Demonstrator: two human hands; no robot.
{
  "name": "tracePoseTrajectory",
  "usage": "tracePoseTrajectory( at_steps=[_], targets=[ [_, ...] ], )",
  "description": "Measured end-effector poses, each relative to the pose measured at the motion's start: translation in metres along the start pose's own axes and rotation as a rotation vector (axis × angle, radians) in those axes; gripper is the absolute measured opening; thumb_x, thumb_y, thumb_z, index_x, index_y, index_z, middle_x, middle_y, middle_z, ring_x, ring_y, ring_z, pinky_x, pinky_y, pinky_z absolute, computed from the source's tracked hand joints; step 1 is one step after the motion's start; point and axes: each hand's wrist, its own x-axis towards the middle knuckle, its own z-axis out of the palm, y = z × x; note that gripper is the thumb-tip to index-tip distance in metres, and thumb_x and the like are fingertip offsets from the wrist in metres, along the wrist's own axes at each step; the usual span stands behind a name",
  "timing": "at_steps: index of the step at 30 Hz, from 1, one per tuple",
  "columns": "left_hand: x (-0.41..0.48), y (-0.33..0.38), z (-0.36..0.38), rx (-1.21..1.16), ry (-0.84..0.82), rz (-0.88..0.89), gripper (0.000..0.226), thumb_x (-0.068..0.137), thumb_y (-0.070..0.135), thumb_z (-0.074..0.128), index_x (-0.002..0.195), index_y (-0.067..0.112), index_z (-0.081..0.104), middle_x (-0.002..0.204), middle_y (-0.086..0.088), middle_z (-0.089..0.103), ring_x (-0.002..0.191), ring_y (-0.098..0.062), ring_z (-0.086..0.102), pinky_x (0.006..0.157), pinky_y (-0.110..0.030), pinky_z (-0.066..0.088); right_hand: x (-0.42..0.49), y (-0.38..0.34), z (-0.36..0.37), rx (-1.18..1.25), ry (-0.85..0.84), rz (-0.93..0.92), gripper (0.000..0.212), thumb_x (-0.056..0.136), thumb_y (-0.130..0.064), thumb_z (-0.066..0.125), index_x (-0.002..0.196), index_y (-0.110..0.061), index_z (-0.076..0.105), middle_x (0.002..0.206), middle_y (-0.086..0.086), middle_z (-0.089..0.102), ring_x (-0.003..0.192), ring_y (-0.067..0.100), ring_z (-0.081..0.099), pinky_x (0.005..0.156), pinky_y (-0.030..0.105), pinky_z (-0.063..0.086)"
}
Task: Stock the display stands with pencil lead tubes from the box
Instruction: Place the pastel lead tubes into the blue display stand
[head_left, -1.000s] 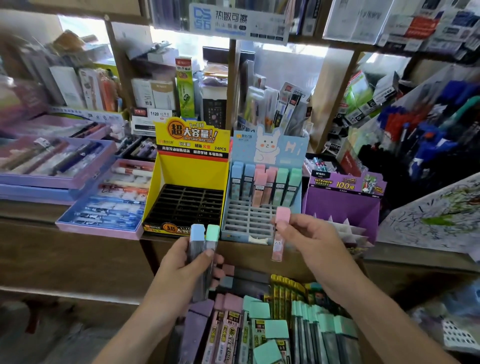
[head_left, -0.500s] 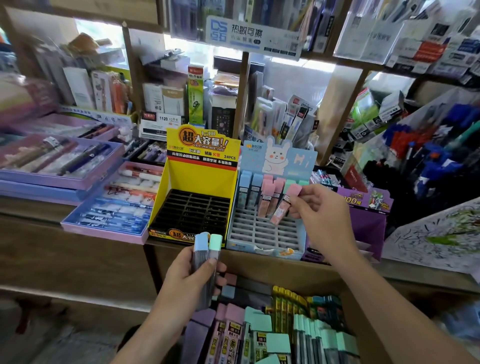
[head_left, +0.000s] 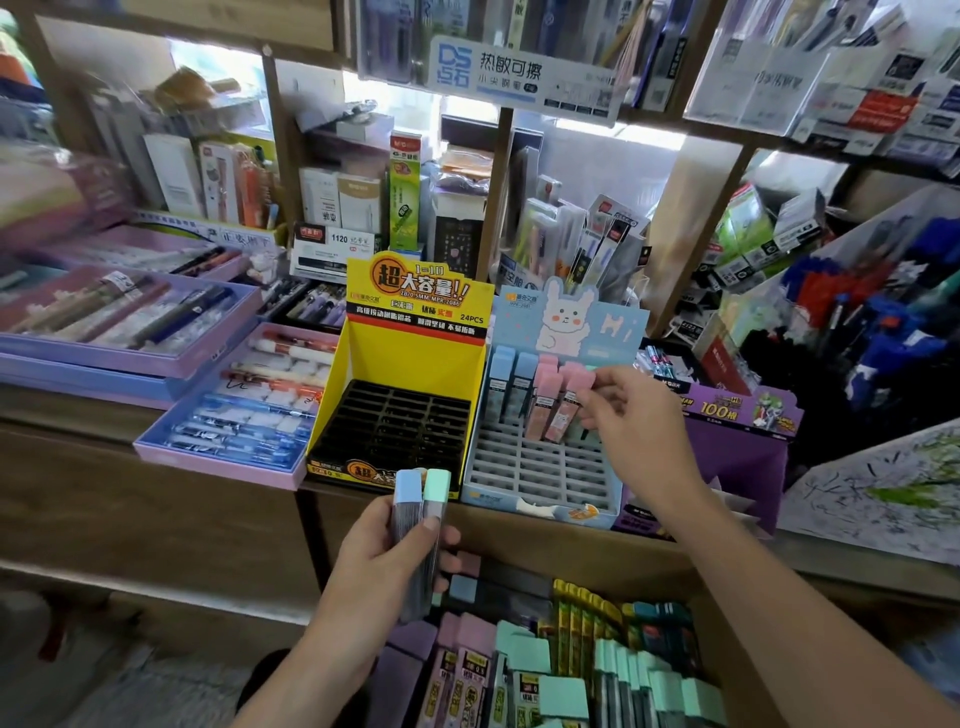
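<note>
The right hand (head_left: 641, 434) is pinched on a pink-capped plastic lead tube (head_left: 567, 408) at the back row of the pale-blue rabbit-printed card display stand (head_left: 540, 480). Insertion is judged the step in hand, and slot alignment is required next. Two pastel-capped tubes (head_left: 410, 504) are gripped by the left hand (head_left: 374, 571).

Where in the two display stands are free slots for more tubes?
The yellow stand, beside the purple tray, has its whole black grid free. The rabbit stand has free front rows; its back row is crowded, where the right hand pinches a pink tube.

Pink tube (head_left: 567, 408) — aslant at blue stand (head_left: 540, 467)
</note>
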Motion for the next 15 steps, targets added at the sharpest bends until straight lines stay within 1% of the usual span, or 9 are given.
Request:
tracePoseTrajectory(
  at_steps=[2, 5, 8, 9, 10, 12, 13, 15],
  targets=[
    [0.000, 0.000, 0.000, -0.004, -0.003, 0.000, 0.018, 0.102, 0.011, 0.056, 0.119, 0.011, 0.062, 0.092, -0.017, 0.075, 0.073, -0.023, 0.069, 0.057, -0.029, 0.057, 0.002, 0.001, -0.001, -0.007, -0.017, 0.002, 0.020, 0.099, -0.007, 0.063, 0.095, -0.026, 0.065, 0.086, 0.000, 0.070, 0.073, 0.008, 0.070, 0.070, 0.023, 0.061],
    [0.000, 0.000, 0.000, 0.004, -0.001, -0.002, 0.017, 0.102, 0.012, 0.057, 0.117, 0.011, 0.062, 0.095, -0.019, 0.075, 0.074, -0.023, 0.071, 0.060, -0.029, 0.059, 0.005, 0.001, 0.000, -0.047, -0.049, 0.022, 0.014, 0.100, -0.003, 0.060, 0.100, -0.012, 0.070, 0.085, 0.002, 0.072, 0.077, 0.013, 0.072, 0.070, 0.018, 0.059],
    [0.000, 0.000, 0.001, -0.005, 0.002, 0.000, 0.017, 0.101, 0.013, 0.058, 0.117, 0.011, 0.063, 0.095, -0.019, 0.075, 0.075, -0.024, 0.071, 0.060, -0.029, 0.058, 0.007, 0.001, 0.003, -0.102, -0.085, 0.042, 0.015, 0.101, -0.001, 0.057, 0.099, -0.005, 0.071, 0.087, 0.005, 0.072, 0.082, 0.016, 0.072, 0.065, 0.010, 0.056],
    [0.000, 0.000, 0.001, -0.006, 0.002, 0.004, 0.017, 0.101, 0.013, 0.058, 0.117, 0.011, 0.064, 0.094, -0.018, 0.075, 0.075, -0.024, 0.071, 0.060, -0.029, 0.058, 0.007, 0.000, 0.005, -0.118, -0.091, 0.053, 0.015, 0.101, -0.001, 0.057, 0.097, -0.001, 0.071, 0.089, 0.009, 0.072, 0.083, 0.020, 0.073, 0.065, 0.011, 0.057],
    [-0.001, 0.000, 0.001, -0.005, 0.001, 0.009, 0.017, 0.101, 0.013, 0.059, 0.117, 0.011, 0.064, 0.093, -0.018, 0.074, 0.075, -0.025, 0.071, 0.060, -0.030, 0.057, 0.008, 0.000, 0.006, -0.130, -0.092, 0.066, 0.016, 0.102, -0.002, 0.056, 0.095, 0.004, 0.070, 0.092, 0.015, 0.072, 0.084, 0.024, 0.074, 0.067, 0.017, 0.060],
    [-0.001, 0.000, 0.001, -0.001, -0.001, 0.016, 0.017, 0.100, 0.013, 0.059, 0.116, 0.012, 0.065, 0.093, -0.017, 0.074, 0.076, -0.026, 0.071, 0.060, -0.031, 0.058, 0.009, 0.000, 0.009, -0.153, -0.093, 0.087, 0.020, 0.103, -0.006, 0.056, 0.094, 0.009, 0.067, 0.097, 0.023, 0.072, 0.082, 0.029, 0.075, 0.072, 0.034, 0.063],
    [-0.001, 0.001, 0.001, 0.003, -0.001, 0.018, 0.016, 0.100, 0.013, 0.059, 0.116, 0.012, 0.065, 0.093, -0.017, 0.074, 0.076, -0.026, 0.071, 0.061, -0.031, 0.058, 0.010, 0.000, 0.009, -0.169, -0.094, 0.092, 0.020, 0.103, -0.008, 0.057, 0.094, 0.007, 0.068, 0.097, 0.022, 0.072, 0.079, 0.028, 0.075, 0.074, 0.040, 0.063],
    [-0.002, 0.001, 0.001, 0.015, -0.003, 0.023, 0.016, 0.100, 0.013, 0.060, 0.115, 0.012, 0.066, 0.094, -0.018, 0.074, 0.077, -0.025, 0.071, 0.061, -0.030, 0.058, 0.010, 0.000, 0.009, -0.200, -0.100, 0.093, 0.019, 0.104, -0.010, 0.057, 0.095, 0.002, 0.069, 0.094, 0.018, 0.072, 0.077, 0.025, 0.074, 0.077, 0.044, 0.063]
  ],
)
